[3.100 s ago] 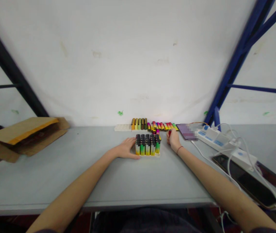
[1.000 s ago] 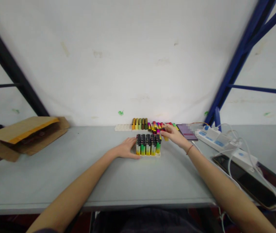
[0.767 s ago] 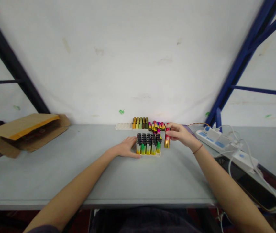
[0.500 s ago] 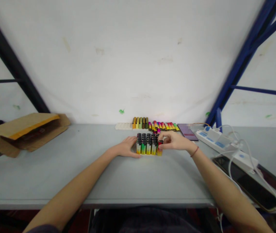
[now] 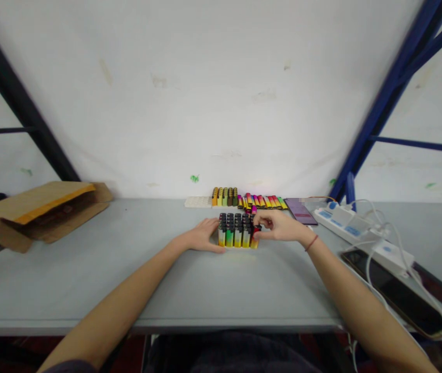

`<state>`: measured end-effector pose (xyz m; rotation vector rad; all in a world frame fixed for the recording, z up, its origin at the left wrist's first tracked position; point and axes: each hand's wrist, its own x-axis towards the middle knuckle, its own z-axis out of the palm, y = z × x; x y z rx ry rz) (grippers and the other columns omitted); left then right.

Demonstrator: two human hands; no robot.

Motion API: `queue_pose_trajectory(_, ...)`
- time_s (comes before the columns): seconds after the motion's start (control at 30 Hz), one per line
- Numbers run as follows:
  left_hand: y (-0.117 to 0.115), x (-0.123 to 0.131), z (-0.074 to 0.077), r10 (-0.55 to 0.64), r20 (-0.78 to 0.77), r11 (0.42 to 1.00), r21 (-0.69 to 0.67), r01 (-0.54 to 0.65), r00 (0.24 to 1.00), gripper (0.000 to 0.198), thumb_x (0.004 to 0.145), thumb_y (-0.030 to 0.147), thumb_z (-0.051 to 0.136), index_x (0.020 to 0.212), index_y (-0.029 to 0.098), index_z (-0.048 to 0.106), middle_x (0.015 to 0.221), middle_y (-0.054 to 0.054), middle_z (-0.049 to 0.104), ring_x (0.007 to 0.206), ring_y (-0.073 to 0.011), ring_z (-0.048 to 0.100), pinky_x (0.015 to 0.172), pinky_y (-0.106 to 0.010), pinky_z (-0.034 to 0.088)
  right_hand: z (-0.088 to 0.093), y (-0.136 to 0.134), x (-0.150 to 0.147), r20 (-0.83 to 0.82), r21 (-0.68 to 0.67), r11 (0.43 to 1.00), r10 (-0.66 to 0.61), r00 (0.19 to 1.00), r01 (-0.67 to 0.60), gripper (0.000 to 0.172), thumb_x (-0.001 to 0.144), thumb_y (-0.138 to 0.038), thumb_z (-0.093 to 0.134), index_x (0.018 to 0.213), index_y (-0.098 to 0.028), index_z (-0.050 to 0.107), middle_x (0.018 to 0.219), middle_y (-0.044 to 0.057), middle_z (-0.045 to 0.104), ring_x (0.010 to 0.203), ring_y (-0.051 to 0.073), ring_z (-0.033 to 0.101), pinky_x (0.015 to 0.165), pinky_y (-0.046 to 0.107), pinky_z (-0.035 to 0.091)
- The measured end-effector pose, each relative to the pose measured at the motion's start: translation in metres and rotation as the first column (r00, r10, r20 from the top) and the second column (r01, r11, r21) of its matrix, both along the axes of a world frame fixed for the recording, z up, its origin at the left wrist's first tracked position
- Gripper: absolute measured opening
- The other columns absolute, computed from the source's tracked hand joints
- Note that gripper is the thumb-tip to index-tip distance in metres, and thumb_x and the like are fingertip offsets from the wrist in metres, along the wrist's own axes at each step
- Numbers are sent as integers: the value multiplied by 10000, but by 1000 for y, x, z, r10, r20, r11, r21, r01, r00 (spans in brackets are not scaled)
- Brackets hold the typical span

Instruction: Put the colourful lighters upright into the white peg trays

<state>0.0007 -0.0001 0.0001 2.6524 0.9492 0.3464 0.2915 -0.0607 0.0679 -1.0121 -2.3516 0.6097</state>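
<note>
Upright disposable lighters (image 5: 238,237) stand packed in rows, with black tops and clear, green and yellow bodies. A pale tray edge shows under them. My left hand (image 5: 201,237) lies against the left side of this block, its fingers stretched out and its thumb at the front left corner. At the front right corner, my right hand (image 5: 275,226) pinches a red-and-yellow lighter (image 5: 255,242) near its top between thumb and fingers. That lighter stands in line with the front row. Part of the right-hand column is hidden behind my right hand.
Behind are a second block of lighters (image 5: 224,197), a pile of loose colourful lighters (image 5: 261,201) and a white slotted tray (image 5: 198,202). A tablet-like screen (image 5: 300,211), a power strip (image 5: 355,228) with cables and a phone (image 5: 395,292) lie right. A paper bag (image 5: 50,212) lies left.
The red-and-yellow lighter has shifted slightly left and up in the view, closer against the row. My right hand has moved with it; my left hand has stayed put.
</note>
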Motion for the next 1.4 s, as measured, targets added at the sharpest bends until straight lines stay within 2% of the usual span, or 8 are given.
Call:
queue_pose_trajectory(0.27,0,0,0,8,-18,1000,-3,-8,1000,982,659,672,704,1407,122,382,1441,-182,416,1316,-383,373,1124,-483,256,0,0,1,-1,38,999,-11,1000,11,196,737,-322,702,816,-186,585,721,-14,484,617,119,400,560,248,321)
queue_pose_trajectory(0.53,0,1,0,18,-38,1000,-2,-19,999,1000,663,683,695,1418,116,363,1452,-189,398,1329,-378,355,1128,-469,252,-2,2,2,-23,36,999,22,999,-21,221,752,-338,708,785,-187,550,710,-25,449,613,110,385,555,238,321)
queue_pose_trajectory(0.83,0,0,0,22,-44,1000,14,-21,999,978,672,661,704,1420,136,356,1450,-175,406,1318,-360,374,1127,-455,253,2,0,5,8,-14,997,80,997,-79,227,745,-318,709,734,-173,535,707,-27,454,624,102,393,566,232,326)
queue_pose_trajectory(0.93,0,1,0,25,-53,1000,9,-25,998,984,670,658,707,1423,131,357,1452,-176,403,1325,-360,366,1131,-451,247,1,0,4,2,-45,996,82,997,-82,256,740,-355,723,783,-177,545,697,-38,427,613,99,373,554,230,313)
queue_pose_trajectory(1.07,-1,1,1,19,-59,1000,8,-19,998,970,684,665,695,1437,159,351,1463,-153,402,1329,-347,369,1133,-440,251,1,-1,2,-102,-71,997,-2,995,-5,338,771,-412,701,968,-186,545,674,-57,384,597,101,364,538,226,303)
queue_pose_trajectory(1.23,-1,-4,6,75,-128,996,-35,-80,989,1065,649,706,696,1454,112,331,1542,-177,268,1416,-368,219,1166,-441,183,0,7,-1,-267,29,979,-185,946,200,250,895,-418,526,841,-173,536,714,-11,503,626,119,447,568,247,343)
queue_pose_trajectory(1.33,-4,-25,12,109,-197,993,-24,-116,974,1077,614,705,712,1437,102,366,1537,-189,276,1416,-373,225,1162,-433,195,-5,20,-15,-216,134,948,-256,942,288,220,905,-335,487,763,-171,523,708,10,543,636,133,481,596,259,368)
queue_pose_trajectory(1.4,-9,-51,16,158,-194,987,28,-156,968,1041,584,687,734,1400,119,428,1508,-174,347,1391,-371,292,1145,-423,245,-11,31,-36,-121,229,931,-262,957,284,182,894,-247,464,747,-168,537,713,27,570,667,148,509,642,272,392)
